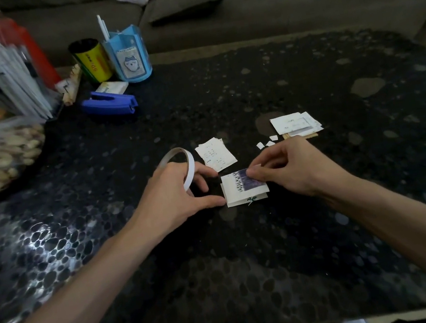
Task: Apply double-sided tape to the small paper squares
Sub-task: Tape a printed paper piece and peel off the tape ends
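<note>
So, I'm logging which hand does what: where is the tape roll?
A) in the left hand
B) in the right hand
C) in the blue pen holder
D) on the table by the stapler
A: the white tape roll is looped round the fingers of the left hand, while the right hand pinches the top edge of the paper.

blue stapler (109, 103), black pebble-patterned table (244, 239)
</note>
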A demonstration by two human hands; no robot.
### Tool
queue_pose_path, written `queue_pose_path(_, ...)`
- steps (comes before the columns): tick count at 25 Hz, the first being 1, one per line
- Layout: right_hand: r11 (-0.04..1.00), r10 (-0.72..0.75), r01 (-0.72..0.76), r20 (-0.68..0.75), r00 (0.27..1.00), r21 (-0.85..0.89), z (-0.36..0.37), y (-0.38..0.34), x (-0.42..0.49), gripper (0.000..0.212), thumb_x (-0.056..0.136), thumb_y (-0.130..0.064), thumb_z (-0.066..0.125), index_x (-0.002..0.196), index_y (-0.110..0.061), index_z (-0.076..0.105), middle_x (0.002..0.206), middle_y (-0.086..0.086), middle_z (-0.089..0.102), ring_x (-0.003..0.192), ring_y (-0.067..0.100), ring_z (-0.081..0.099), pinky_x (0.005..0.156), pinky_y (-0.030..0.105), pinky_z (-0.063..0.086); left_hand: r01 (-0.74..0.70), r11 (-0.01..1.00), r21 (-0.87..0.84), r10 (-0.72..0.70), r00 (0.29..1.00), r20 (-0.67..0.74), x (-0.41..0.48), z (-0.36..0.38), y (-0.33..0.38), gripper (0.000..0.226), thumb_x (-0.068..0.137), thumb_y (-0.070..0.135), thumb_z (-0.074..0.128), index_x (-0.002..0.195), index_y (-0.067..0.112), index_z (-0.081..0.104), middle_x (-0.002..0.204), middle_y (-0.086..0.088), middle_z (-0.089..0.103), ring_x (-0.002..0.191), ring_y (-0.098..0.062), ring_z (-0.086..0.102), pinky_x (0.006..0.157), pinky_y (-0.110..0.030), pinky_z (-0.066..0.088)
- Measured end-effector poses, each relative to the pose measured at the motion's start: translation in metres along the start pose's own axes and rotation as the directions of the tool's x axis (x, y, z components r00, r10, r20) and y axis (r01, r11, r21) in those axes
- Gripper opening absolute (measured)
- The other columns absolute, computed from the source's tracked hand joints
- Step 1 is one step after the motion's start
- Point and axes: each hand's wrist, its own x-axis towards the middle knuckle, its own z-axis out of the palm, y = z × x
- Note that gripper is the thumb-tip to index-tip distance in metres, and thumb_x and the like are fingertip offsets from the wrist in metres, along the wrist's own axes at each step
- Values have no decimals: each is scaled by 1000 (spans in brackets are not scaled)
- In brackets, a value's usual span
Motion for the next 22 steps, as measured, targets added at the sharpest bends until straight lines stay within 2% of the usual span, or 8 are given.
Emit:
queue_pose_path(2,1000,-6,6,6,1000,-24,1,0,2,11,87,-37,84,92,-27,81,87,-7,80,88,5,75,88,26,57,-5,1000,-2,5,1000,6,0,0,0,45,66,41,94,106,36,76,84,12,71,57,-3,63,71,-34,59)
queue_pose_path(5,999,-12,13,20,1000,-42,-1,-1,2,9,87,-36,84,90,-28,81,86,-7,80,86,3,74,80,20,54,-4,1000,3,4,1000,12,0,1,0,44,66,41,94,106,36,76,84,12,71,57,-3,64,73,-36,60)
queue_pose_path(8,998,-22,24,27,999,-56,-1,-1,2,8,87,-35,84,87,-29,80,82,-7,80,82,3,74,78,20,53,-6,1000,-1,6,1000,15,0,1,0,43,67,42,93,105,36,76,85,11,70,57,-4,63,72,-37,60)
queue_pose_path(22,985,-59,61,19,998,-160,2,-3,4,7,87,-34,84,86,-31,78,83,-9,77,81,1,71,74,18,50,-17,1000,-1,17,1000,23,1,4,-4,36,71,43,91,103,37,77,86,11,69,59,-5,64,69,-32,58)
